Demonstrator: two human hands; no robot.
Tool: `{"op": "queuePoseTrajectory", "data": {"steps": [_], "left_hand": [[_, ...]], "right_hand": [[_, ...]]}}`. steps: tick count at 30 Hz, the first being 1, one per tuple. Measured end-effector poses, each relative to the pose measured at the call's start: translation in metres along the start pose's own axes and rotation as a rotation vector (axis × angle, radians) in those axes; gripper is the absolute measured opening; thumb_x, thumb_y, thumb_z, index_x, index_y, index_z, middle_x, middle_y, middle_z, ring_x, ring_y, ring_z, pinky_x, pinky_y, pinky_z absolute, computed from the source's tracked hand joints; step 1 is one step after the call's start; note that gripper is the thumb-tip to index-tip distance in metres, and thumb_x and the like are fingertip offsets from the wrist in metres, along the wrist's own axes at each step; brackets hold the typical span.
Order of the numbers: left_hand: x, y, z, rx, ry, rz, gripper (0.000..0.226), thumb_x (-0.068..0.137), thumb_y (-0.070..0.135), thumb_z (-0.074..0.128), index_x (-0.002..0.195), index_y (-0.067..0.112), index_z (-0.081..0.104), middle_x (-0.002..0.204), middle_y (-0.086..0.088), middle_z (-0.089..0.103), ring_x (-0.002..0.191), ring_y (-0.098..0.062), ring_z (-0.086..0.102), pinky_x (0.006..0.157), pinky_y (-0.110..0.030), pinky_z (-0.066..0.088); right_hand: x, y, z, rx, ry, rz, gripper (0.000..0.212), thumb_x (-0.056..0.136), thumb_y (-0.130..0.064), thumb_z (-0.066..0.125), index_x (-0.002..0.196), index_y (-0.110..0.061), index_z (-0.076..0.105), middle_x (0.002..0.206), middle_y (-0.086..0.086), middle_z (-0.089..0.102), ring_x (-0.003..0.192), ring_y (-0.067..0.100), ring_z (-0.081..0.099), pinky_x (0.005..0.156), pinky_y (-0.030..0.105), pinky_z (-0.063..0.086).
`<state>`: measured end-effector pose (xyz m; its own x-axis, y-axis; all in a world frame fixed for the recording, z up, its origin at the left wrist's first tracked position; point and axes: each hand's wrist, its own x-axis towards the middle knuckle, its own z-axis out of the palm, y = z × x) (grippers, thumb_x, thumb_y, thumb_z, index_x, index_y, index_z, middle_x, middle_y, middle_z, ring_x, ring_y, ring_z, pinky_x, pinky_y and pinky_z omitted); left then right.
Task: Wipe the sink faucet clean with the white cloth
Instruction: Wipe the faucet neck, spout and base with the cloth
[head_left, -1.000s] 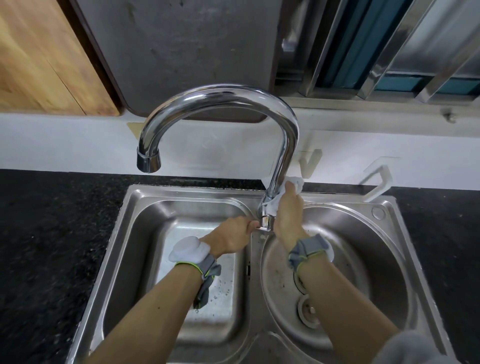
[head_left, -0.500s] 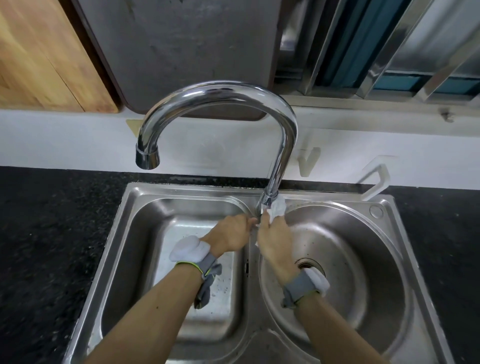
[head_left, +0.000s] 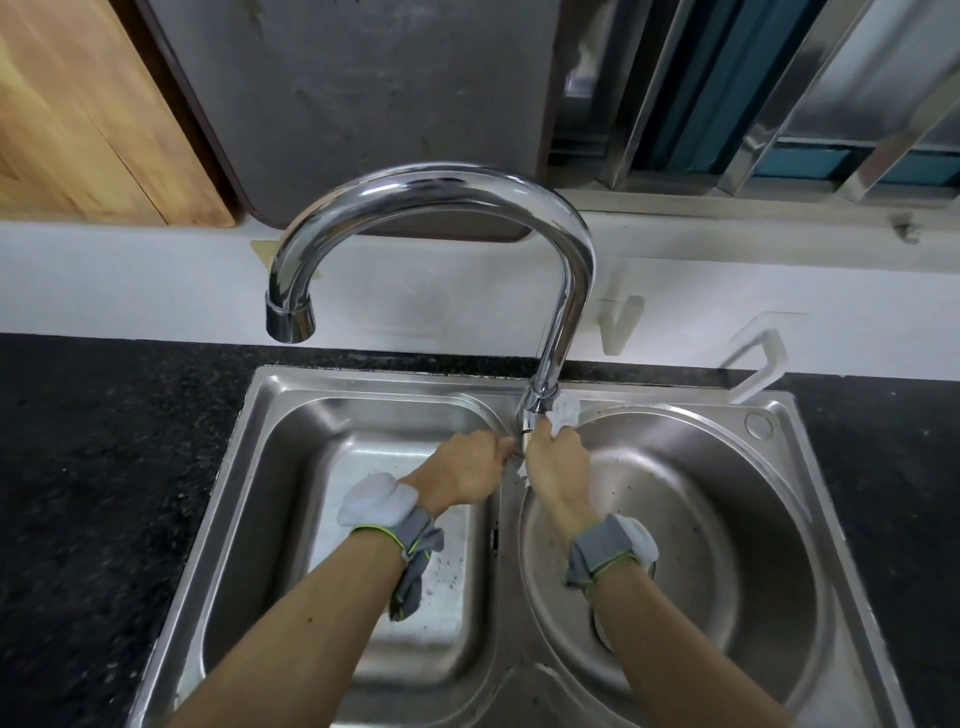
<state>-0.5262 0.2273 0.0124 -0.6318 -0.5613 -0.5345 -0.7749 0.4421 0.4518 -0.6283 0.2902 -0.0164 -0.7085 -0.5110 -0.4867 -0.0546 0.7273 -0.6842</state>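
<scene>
Both hands work at the base of the faucet (head_left: 566, 291). The right hand (head_left: 558, 462) grips the white cloth (head_left: 563, 413) against the stem; the left hand (head_left: 460, 470) curls around the base to steady it. Wrap the cloth fully around and rub upward.

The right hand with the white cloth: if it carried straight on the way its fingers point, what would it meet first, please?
The right hand points up and away along the faucet, so the white cloth would probably slide up the riser. Past that lies the sink's back rim, then the wall; depth is unclear.
</scene>
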Motion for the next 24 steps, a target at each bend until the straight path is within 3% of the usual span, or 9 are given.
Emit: {"op": "queuePoseTrajectory", "data": {"steps": [2, 6, 11, 13, 15, 19, 24], "left_hand": [[0.002, -0.001, 0.001, -0.032, -0.019, -0.008, 0.044, 0.106, 0.031, 0.025, 0.113, 0.004, 0.059, 0.12, -0.025, 0.06, 0.112, -0.042, 0.055, 0.087, -0.039, 0.042], [0.0, 0.0, -0.002, -0.134, -0.041, -0.035, 0.041, 0.105, 0.029, 0.027, 0.107, 0.003, 0.059, 0.114, -0.027, 0.06, 0.104, -0.042, 0.059, 0.076, -0.032, 0.039], [-0.008, 0.004, -0.006, -0.231, -0.026, -0.042, 0.04, 0.105, 0.024, 0.027, 0.102, -0.001, 0.057, 0.103, -0.028, 0.062, 0.087, -0.044, 0.065, 0.066, -0.031, 0.045], [-0.009, 0.001, -0.006, -0.291, -0.004, -0.056, 0.036, 0.103, 0.025, 0.03, 0.095, 0.001, 0.055, 0.088, -0.024, 0.061, 0.072, -0.041, 0.064, 0.059, -0.031, 0.045], [-0.01, -0.002, -0.004, -0.343, -0.001, -0.06, 0.026, 0.1, 0.022, 0.034, 0.086, 0.007, 0.049, 0.075, -0.012, 0.055, 0.059, -0.029, 0.056, 0.057, -0.032, 0.046], [-0.016, -0.005, -0.003, -0.399, -0.021, -0.028, 0.021, 0.099, 0.02, 0.035, 0.09, 0.008, 0.05, 0.076, -0.005, 0.058, 0.06, -0.024, 0.053, 0.057, -0.033, 0.047], [-0.02, -0.009, -0.002, -0.368, 0.008, 0.007, 0.026, 0.099, 0.02, 0.034, 0.081, 0.014, 0.051, 0.07, 0.002, 0.058, 0.055, -0.017, 0.053, 0.049, -0.022, 0.042]], "right_hand": [[-0.011, 0.003, 0.003, -0.081, 0.0, -0.094, 0.046, 0.102, -0.03, 0.037, 0.13, 0.006, 0.049, 0.133, 0.026, 0.055, 0.115, 0.042, 0.055, 0.09, 0.039, 0.043], [-0.021, 0.005, 0.001, -0.27, -0.047, -0.266, 0.055, 0.102, -0.024, 0.036, 0.148, 0.006, 0.03, 0.158, 0.019, 0.025, 0.134, 0.039, 0.039, 0.108, 0.04, 0.036], [-0.031, 0.006, 0.002, -0.431, -0.077, -0.387, 0.061, 0.103, -0.027, 0.037, 0.151, 0.005, 0.019, 0.158, 0.02, 0.017, 0.147, 0.033, 0.015, 0.116, 0.046, 0.025], [-0.034, 0.011, 0.001, -0.531, -0.078, -0.461, 0.062, 0.103, -0.031, 0.038, 0.152, 0.001, 0.019, 0.158, 0.02, 0.017, 0.148, 0.032, 0.01, 0.117, 0.047, 0.024], [-0.035, 0.018, -0.002, -0.664, -0.077, -0.568, 0.061, 0.102, -0.033, 0.036, 0.151, 0.0, 0.023, 0.156, 0.02, 0.021, 0.147, 0.033, 0.012, 0.116, 0.047, 0.025], [-0.036, 0.02, -0.013, -0.787, -0.041, -0.765, 0.058, 0.099, -0.03, 0.041, 0.147, 0.002, 0.033, 0.151, 0.02, 0.034, 0.144, 0.032, 0.025, 0.111, 0.046, 0.033], [-0.023, 0.013, -0.023, -0.86, -0.194, -0.952, 0.053, 0.101, -0.025, 0.039, 0.145, 0.003, 0.036, 0.15, 0.019, 0.039, 0.144, 0.028, 0.029, 0.117, 0.04, 0.019]]}}
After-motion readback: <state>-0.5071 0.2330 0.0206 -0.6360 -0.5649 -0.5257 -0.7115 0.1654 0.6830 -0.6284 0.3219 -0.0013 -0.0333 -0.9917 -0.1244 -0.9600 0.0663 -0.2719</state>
